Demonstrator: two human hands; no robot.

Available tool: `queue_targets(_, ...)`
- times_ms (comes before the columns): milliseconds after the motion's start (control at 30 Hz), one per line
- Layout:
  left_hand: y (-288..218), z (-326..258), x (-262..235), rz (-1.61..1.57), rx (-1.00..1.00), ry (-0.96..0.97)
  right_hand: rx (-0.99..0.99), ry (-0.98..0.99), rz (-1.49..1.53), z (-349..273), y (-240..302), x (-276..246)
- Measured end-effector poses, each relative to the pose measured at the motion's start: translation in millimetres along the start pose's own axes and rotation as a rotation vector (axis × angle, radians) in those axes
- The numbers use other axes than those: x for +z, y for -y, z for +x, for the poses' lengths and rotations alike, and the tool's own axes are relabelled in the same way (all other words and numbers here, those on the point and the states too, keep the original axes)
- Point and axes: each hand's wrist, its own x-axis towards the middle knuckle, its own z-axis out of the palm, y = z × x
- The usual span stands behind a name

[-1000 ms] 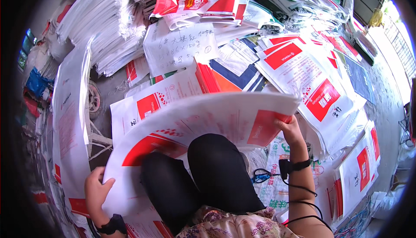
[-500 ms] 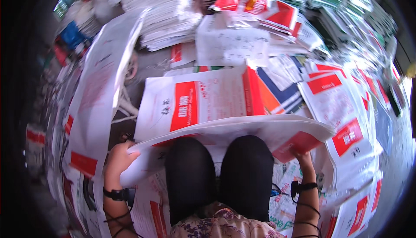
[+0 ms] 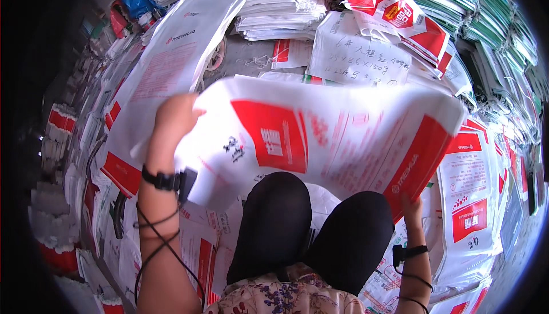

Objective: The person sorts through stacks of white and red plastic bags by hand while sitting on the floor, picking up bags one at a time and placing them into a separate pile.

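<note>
A white sack with red printed panels [image 3: 349,136] is stretched out in front of my knees, bowed and slightly blurred. My left hand [image 3: 178,118] is closed on its left side near the far corner, with some fingers hidden by the sack. At the near right corner my right hand [image 3: 410,208] grips the red band along the edge, fingers partly behind it. The sack's near edge hangs just beyond and against my knees, and it covers whatever lies under it.
A long white sack [image 3: 166,56] slopes along the left. More red-and-white sacks [image 3: 472,188] lie in a pile at right. Tied stacks of flat sacks [image 3: 280,8] stand at the back, beside a handwritten white sheet [image 3: 360,56] and a crumpled red-and-white bag [image 3: 394,11]. Dark cords loop around my forearms.
The sack has come up from over my knees and opened out, its printed face now toward me. My left hand has moved up and away from me with its edge; the view has shifted left.
</note>
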Motion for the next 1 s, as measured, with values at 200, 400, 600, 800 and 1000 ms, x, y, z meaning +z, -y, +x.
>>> queue_targets(200, -35.2, 133.9, 17.2, 0.154, 0.1, -0.018, -0.104, 0.026, 0.284, 93.5, 43.0, 42.7)
queue_targets(400, -50.2, 177.1, 135.3, 0.133, 0.202, -0.51, 0.066, 0.236, 0.398, 192.7, 47.6, 91.4)
queue_targets(600, -44.5, 44.8, 328.6, -0.853, -0.237, 0.186, 0.102, 0.295, 0.126, 242.2, 9.0, 105.8)
queue_targets(800, -53.0, -44.4, 446.5, -1.643, -1.023, 0.496, 0.232, 0.304, 0.359, 233.4, 28.4, 101.4)
queue_targets(1000, -84.2, -41.8, 471.4, -2.092, -1.13, 0.71, 0.372, 0.408, 0.548, 237.1, 75.7, 100.4)
